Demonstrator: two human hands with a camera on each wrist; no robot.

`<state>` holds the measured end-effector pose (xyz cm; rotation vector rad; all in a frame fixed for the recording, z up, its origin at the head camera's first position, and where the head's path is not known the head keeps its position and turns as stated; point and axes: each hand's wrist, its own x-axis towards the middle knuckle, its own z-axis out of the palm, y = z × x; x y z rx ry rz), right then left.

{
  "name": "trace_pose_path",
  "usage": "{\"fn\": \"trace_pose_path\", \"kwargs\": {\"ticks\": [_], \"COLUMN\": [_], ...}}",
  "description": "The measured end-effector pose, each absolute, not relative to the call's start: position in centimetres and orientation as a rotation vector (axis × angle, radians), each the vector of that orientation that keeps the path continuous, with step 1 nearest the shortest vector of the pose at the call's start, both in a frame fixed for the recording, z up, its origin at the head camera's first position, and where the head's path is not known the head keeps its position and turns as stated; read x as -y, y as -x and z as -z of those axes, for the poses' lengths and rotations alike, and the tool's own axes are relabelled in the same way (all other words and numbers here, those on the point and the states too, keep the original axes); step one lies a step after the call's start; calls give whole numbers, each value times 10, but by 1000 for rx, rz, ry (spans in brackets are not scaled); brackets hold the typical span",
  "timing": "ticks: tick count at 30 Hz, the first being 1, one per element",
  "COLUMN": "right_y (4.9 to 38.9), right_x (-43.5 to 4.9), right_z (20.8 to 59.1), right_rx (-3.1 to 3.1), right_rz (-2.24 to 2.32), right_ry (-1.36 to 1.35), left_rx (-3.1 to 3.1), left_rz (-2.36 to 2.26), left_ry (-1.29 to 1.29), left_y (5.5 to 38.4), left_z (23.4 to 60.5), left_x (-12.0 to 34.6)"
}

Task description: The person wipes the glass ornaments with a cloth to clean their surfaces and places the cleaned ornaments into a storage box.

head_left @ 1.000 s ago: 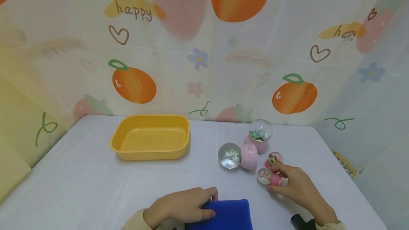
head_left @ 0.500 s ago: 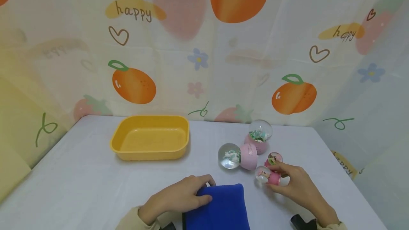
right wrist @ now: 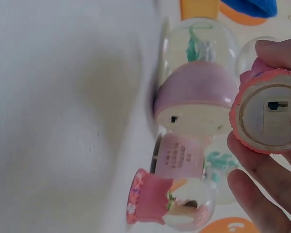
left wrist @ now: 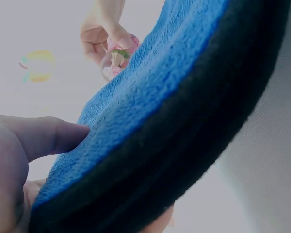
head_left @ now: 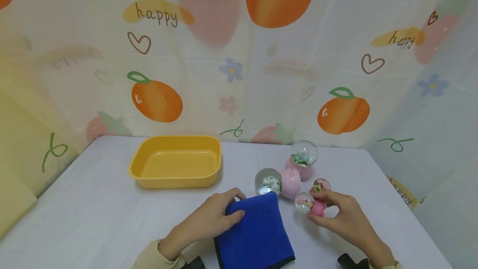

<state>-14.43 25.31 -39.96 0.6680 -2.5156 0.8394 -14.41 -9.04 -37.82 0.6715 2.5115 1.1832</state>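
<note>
My left hand [head_left: 203, 219] pinches the edge of a folded blue towel [head_left: 255, 231] with a dark border, thumb on top. The towel is lifted at the middle front of the table. In my right hand [head_left: 349, 219] is a small snow globe [head_left: 318, 209] with a pink base, gripped by thumb and fingers and tilted with its clear ball to the left. The right wrist view shows the underside of its base [right wrist: 276, 114], with a small switch. Just behind stands another small pink snow globe [head_left: 322, 184], partly hidden by the held one and my fingers.
A large snow globe [head_left: 290, 184] lies on its side behind the towel, its ball partly covered by it. Another large snow globe [head_left: 300, 170] stands upright behind that. A yellow tray [head_left: 175, 182] sits at the back left, before a fruit-print curtain [head_left: 231, 82].
My left hand has raised the blue towel and brought it forward, away from my body. The small snow globe in my right hand has shifted slightly left and tilted more upright.
</note>
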Motion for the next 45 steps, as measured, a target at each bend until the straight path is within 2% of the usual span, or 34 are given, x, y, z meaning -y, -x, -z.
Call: {"fn": "trace_pose_path", "kwargs": {"ticks": [11, 23, 33, 45], "right_y": [135, 132, 129, 128], "right_x": [-236, -194, -168, -158], "right_z": [395, 395, 399, 400], "right_rx": [2467, 2323, 2334, 2315], "right_rz": [-907, -978, -1077, -1187], "right_ry": [-752, -982, -1022, -955], "left_rx": [-2588, -2659, -2657, -2669], "left_rz": [-1310, -1391, -1482, -1551], "left_ry": [-584, -586, -572, -594], "left_y": [144, 144, 139, 129], "left_z": [372, 372, 371, 364], "left_x": [91, 90, 84, 79]}}
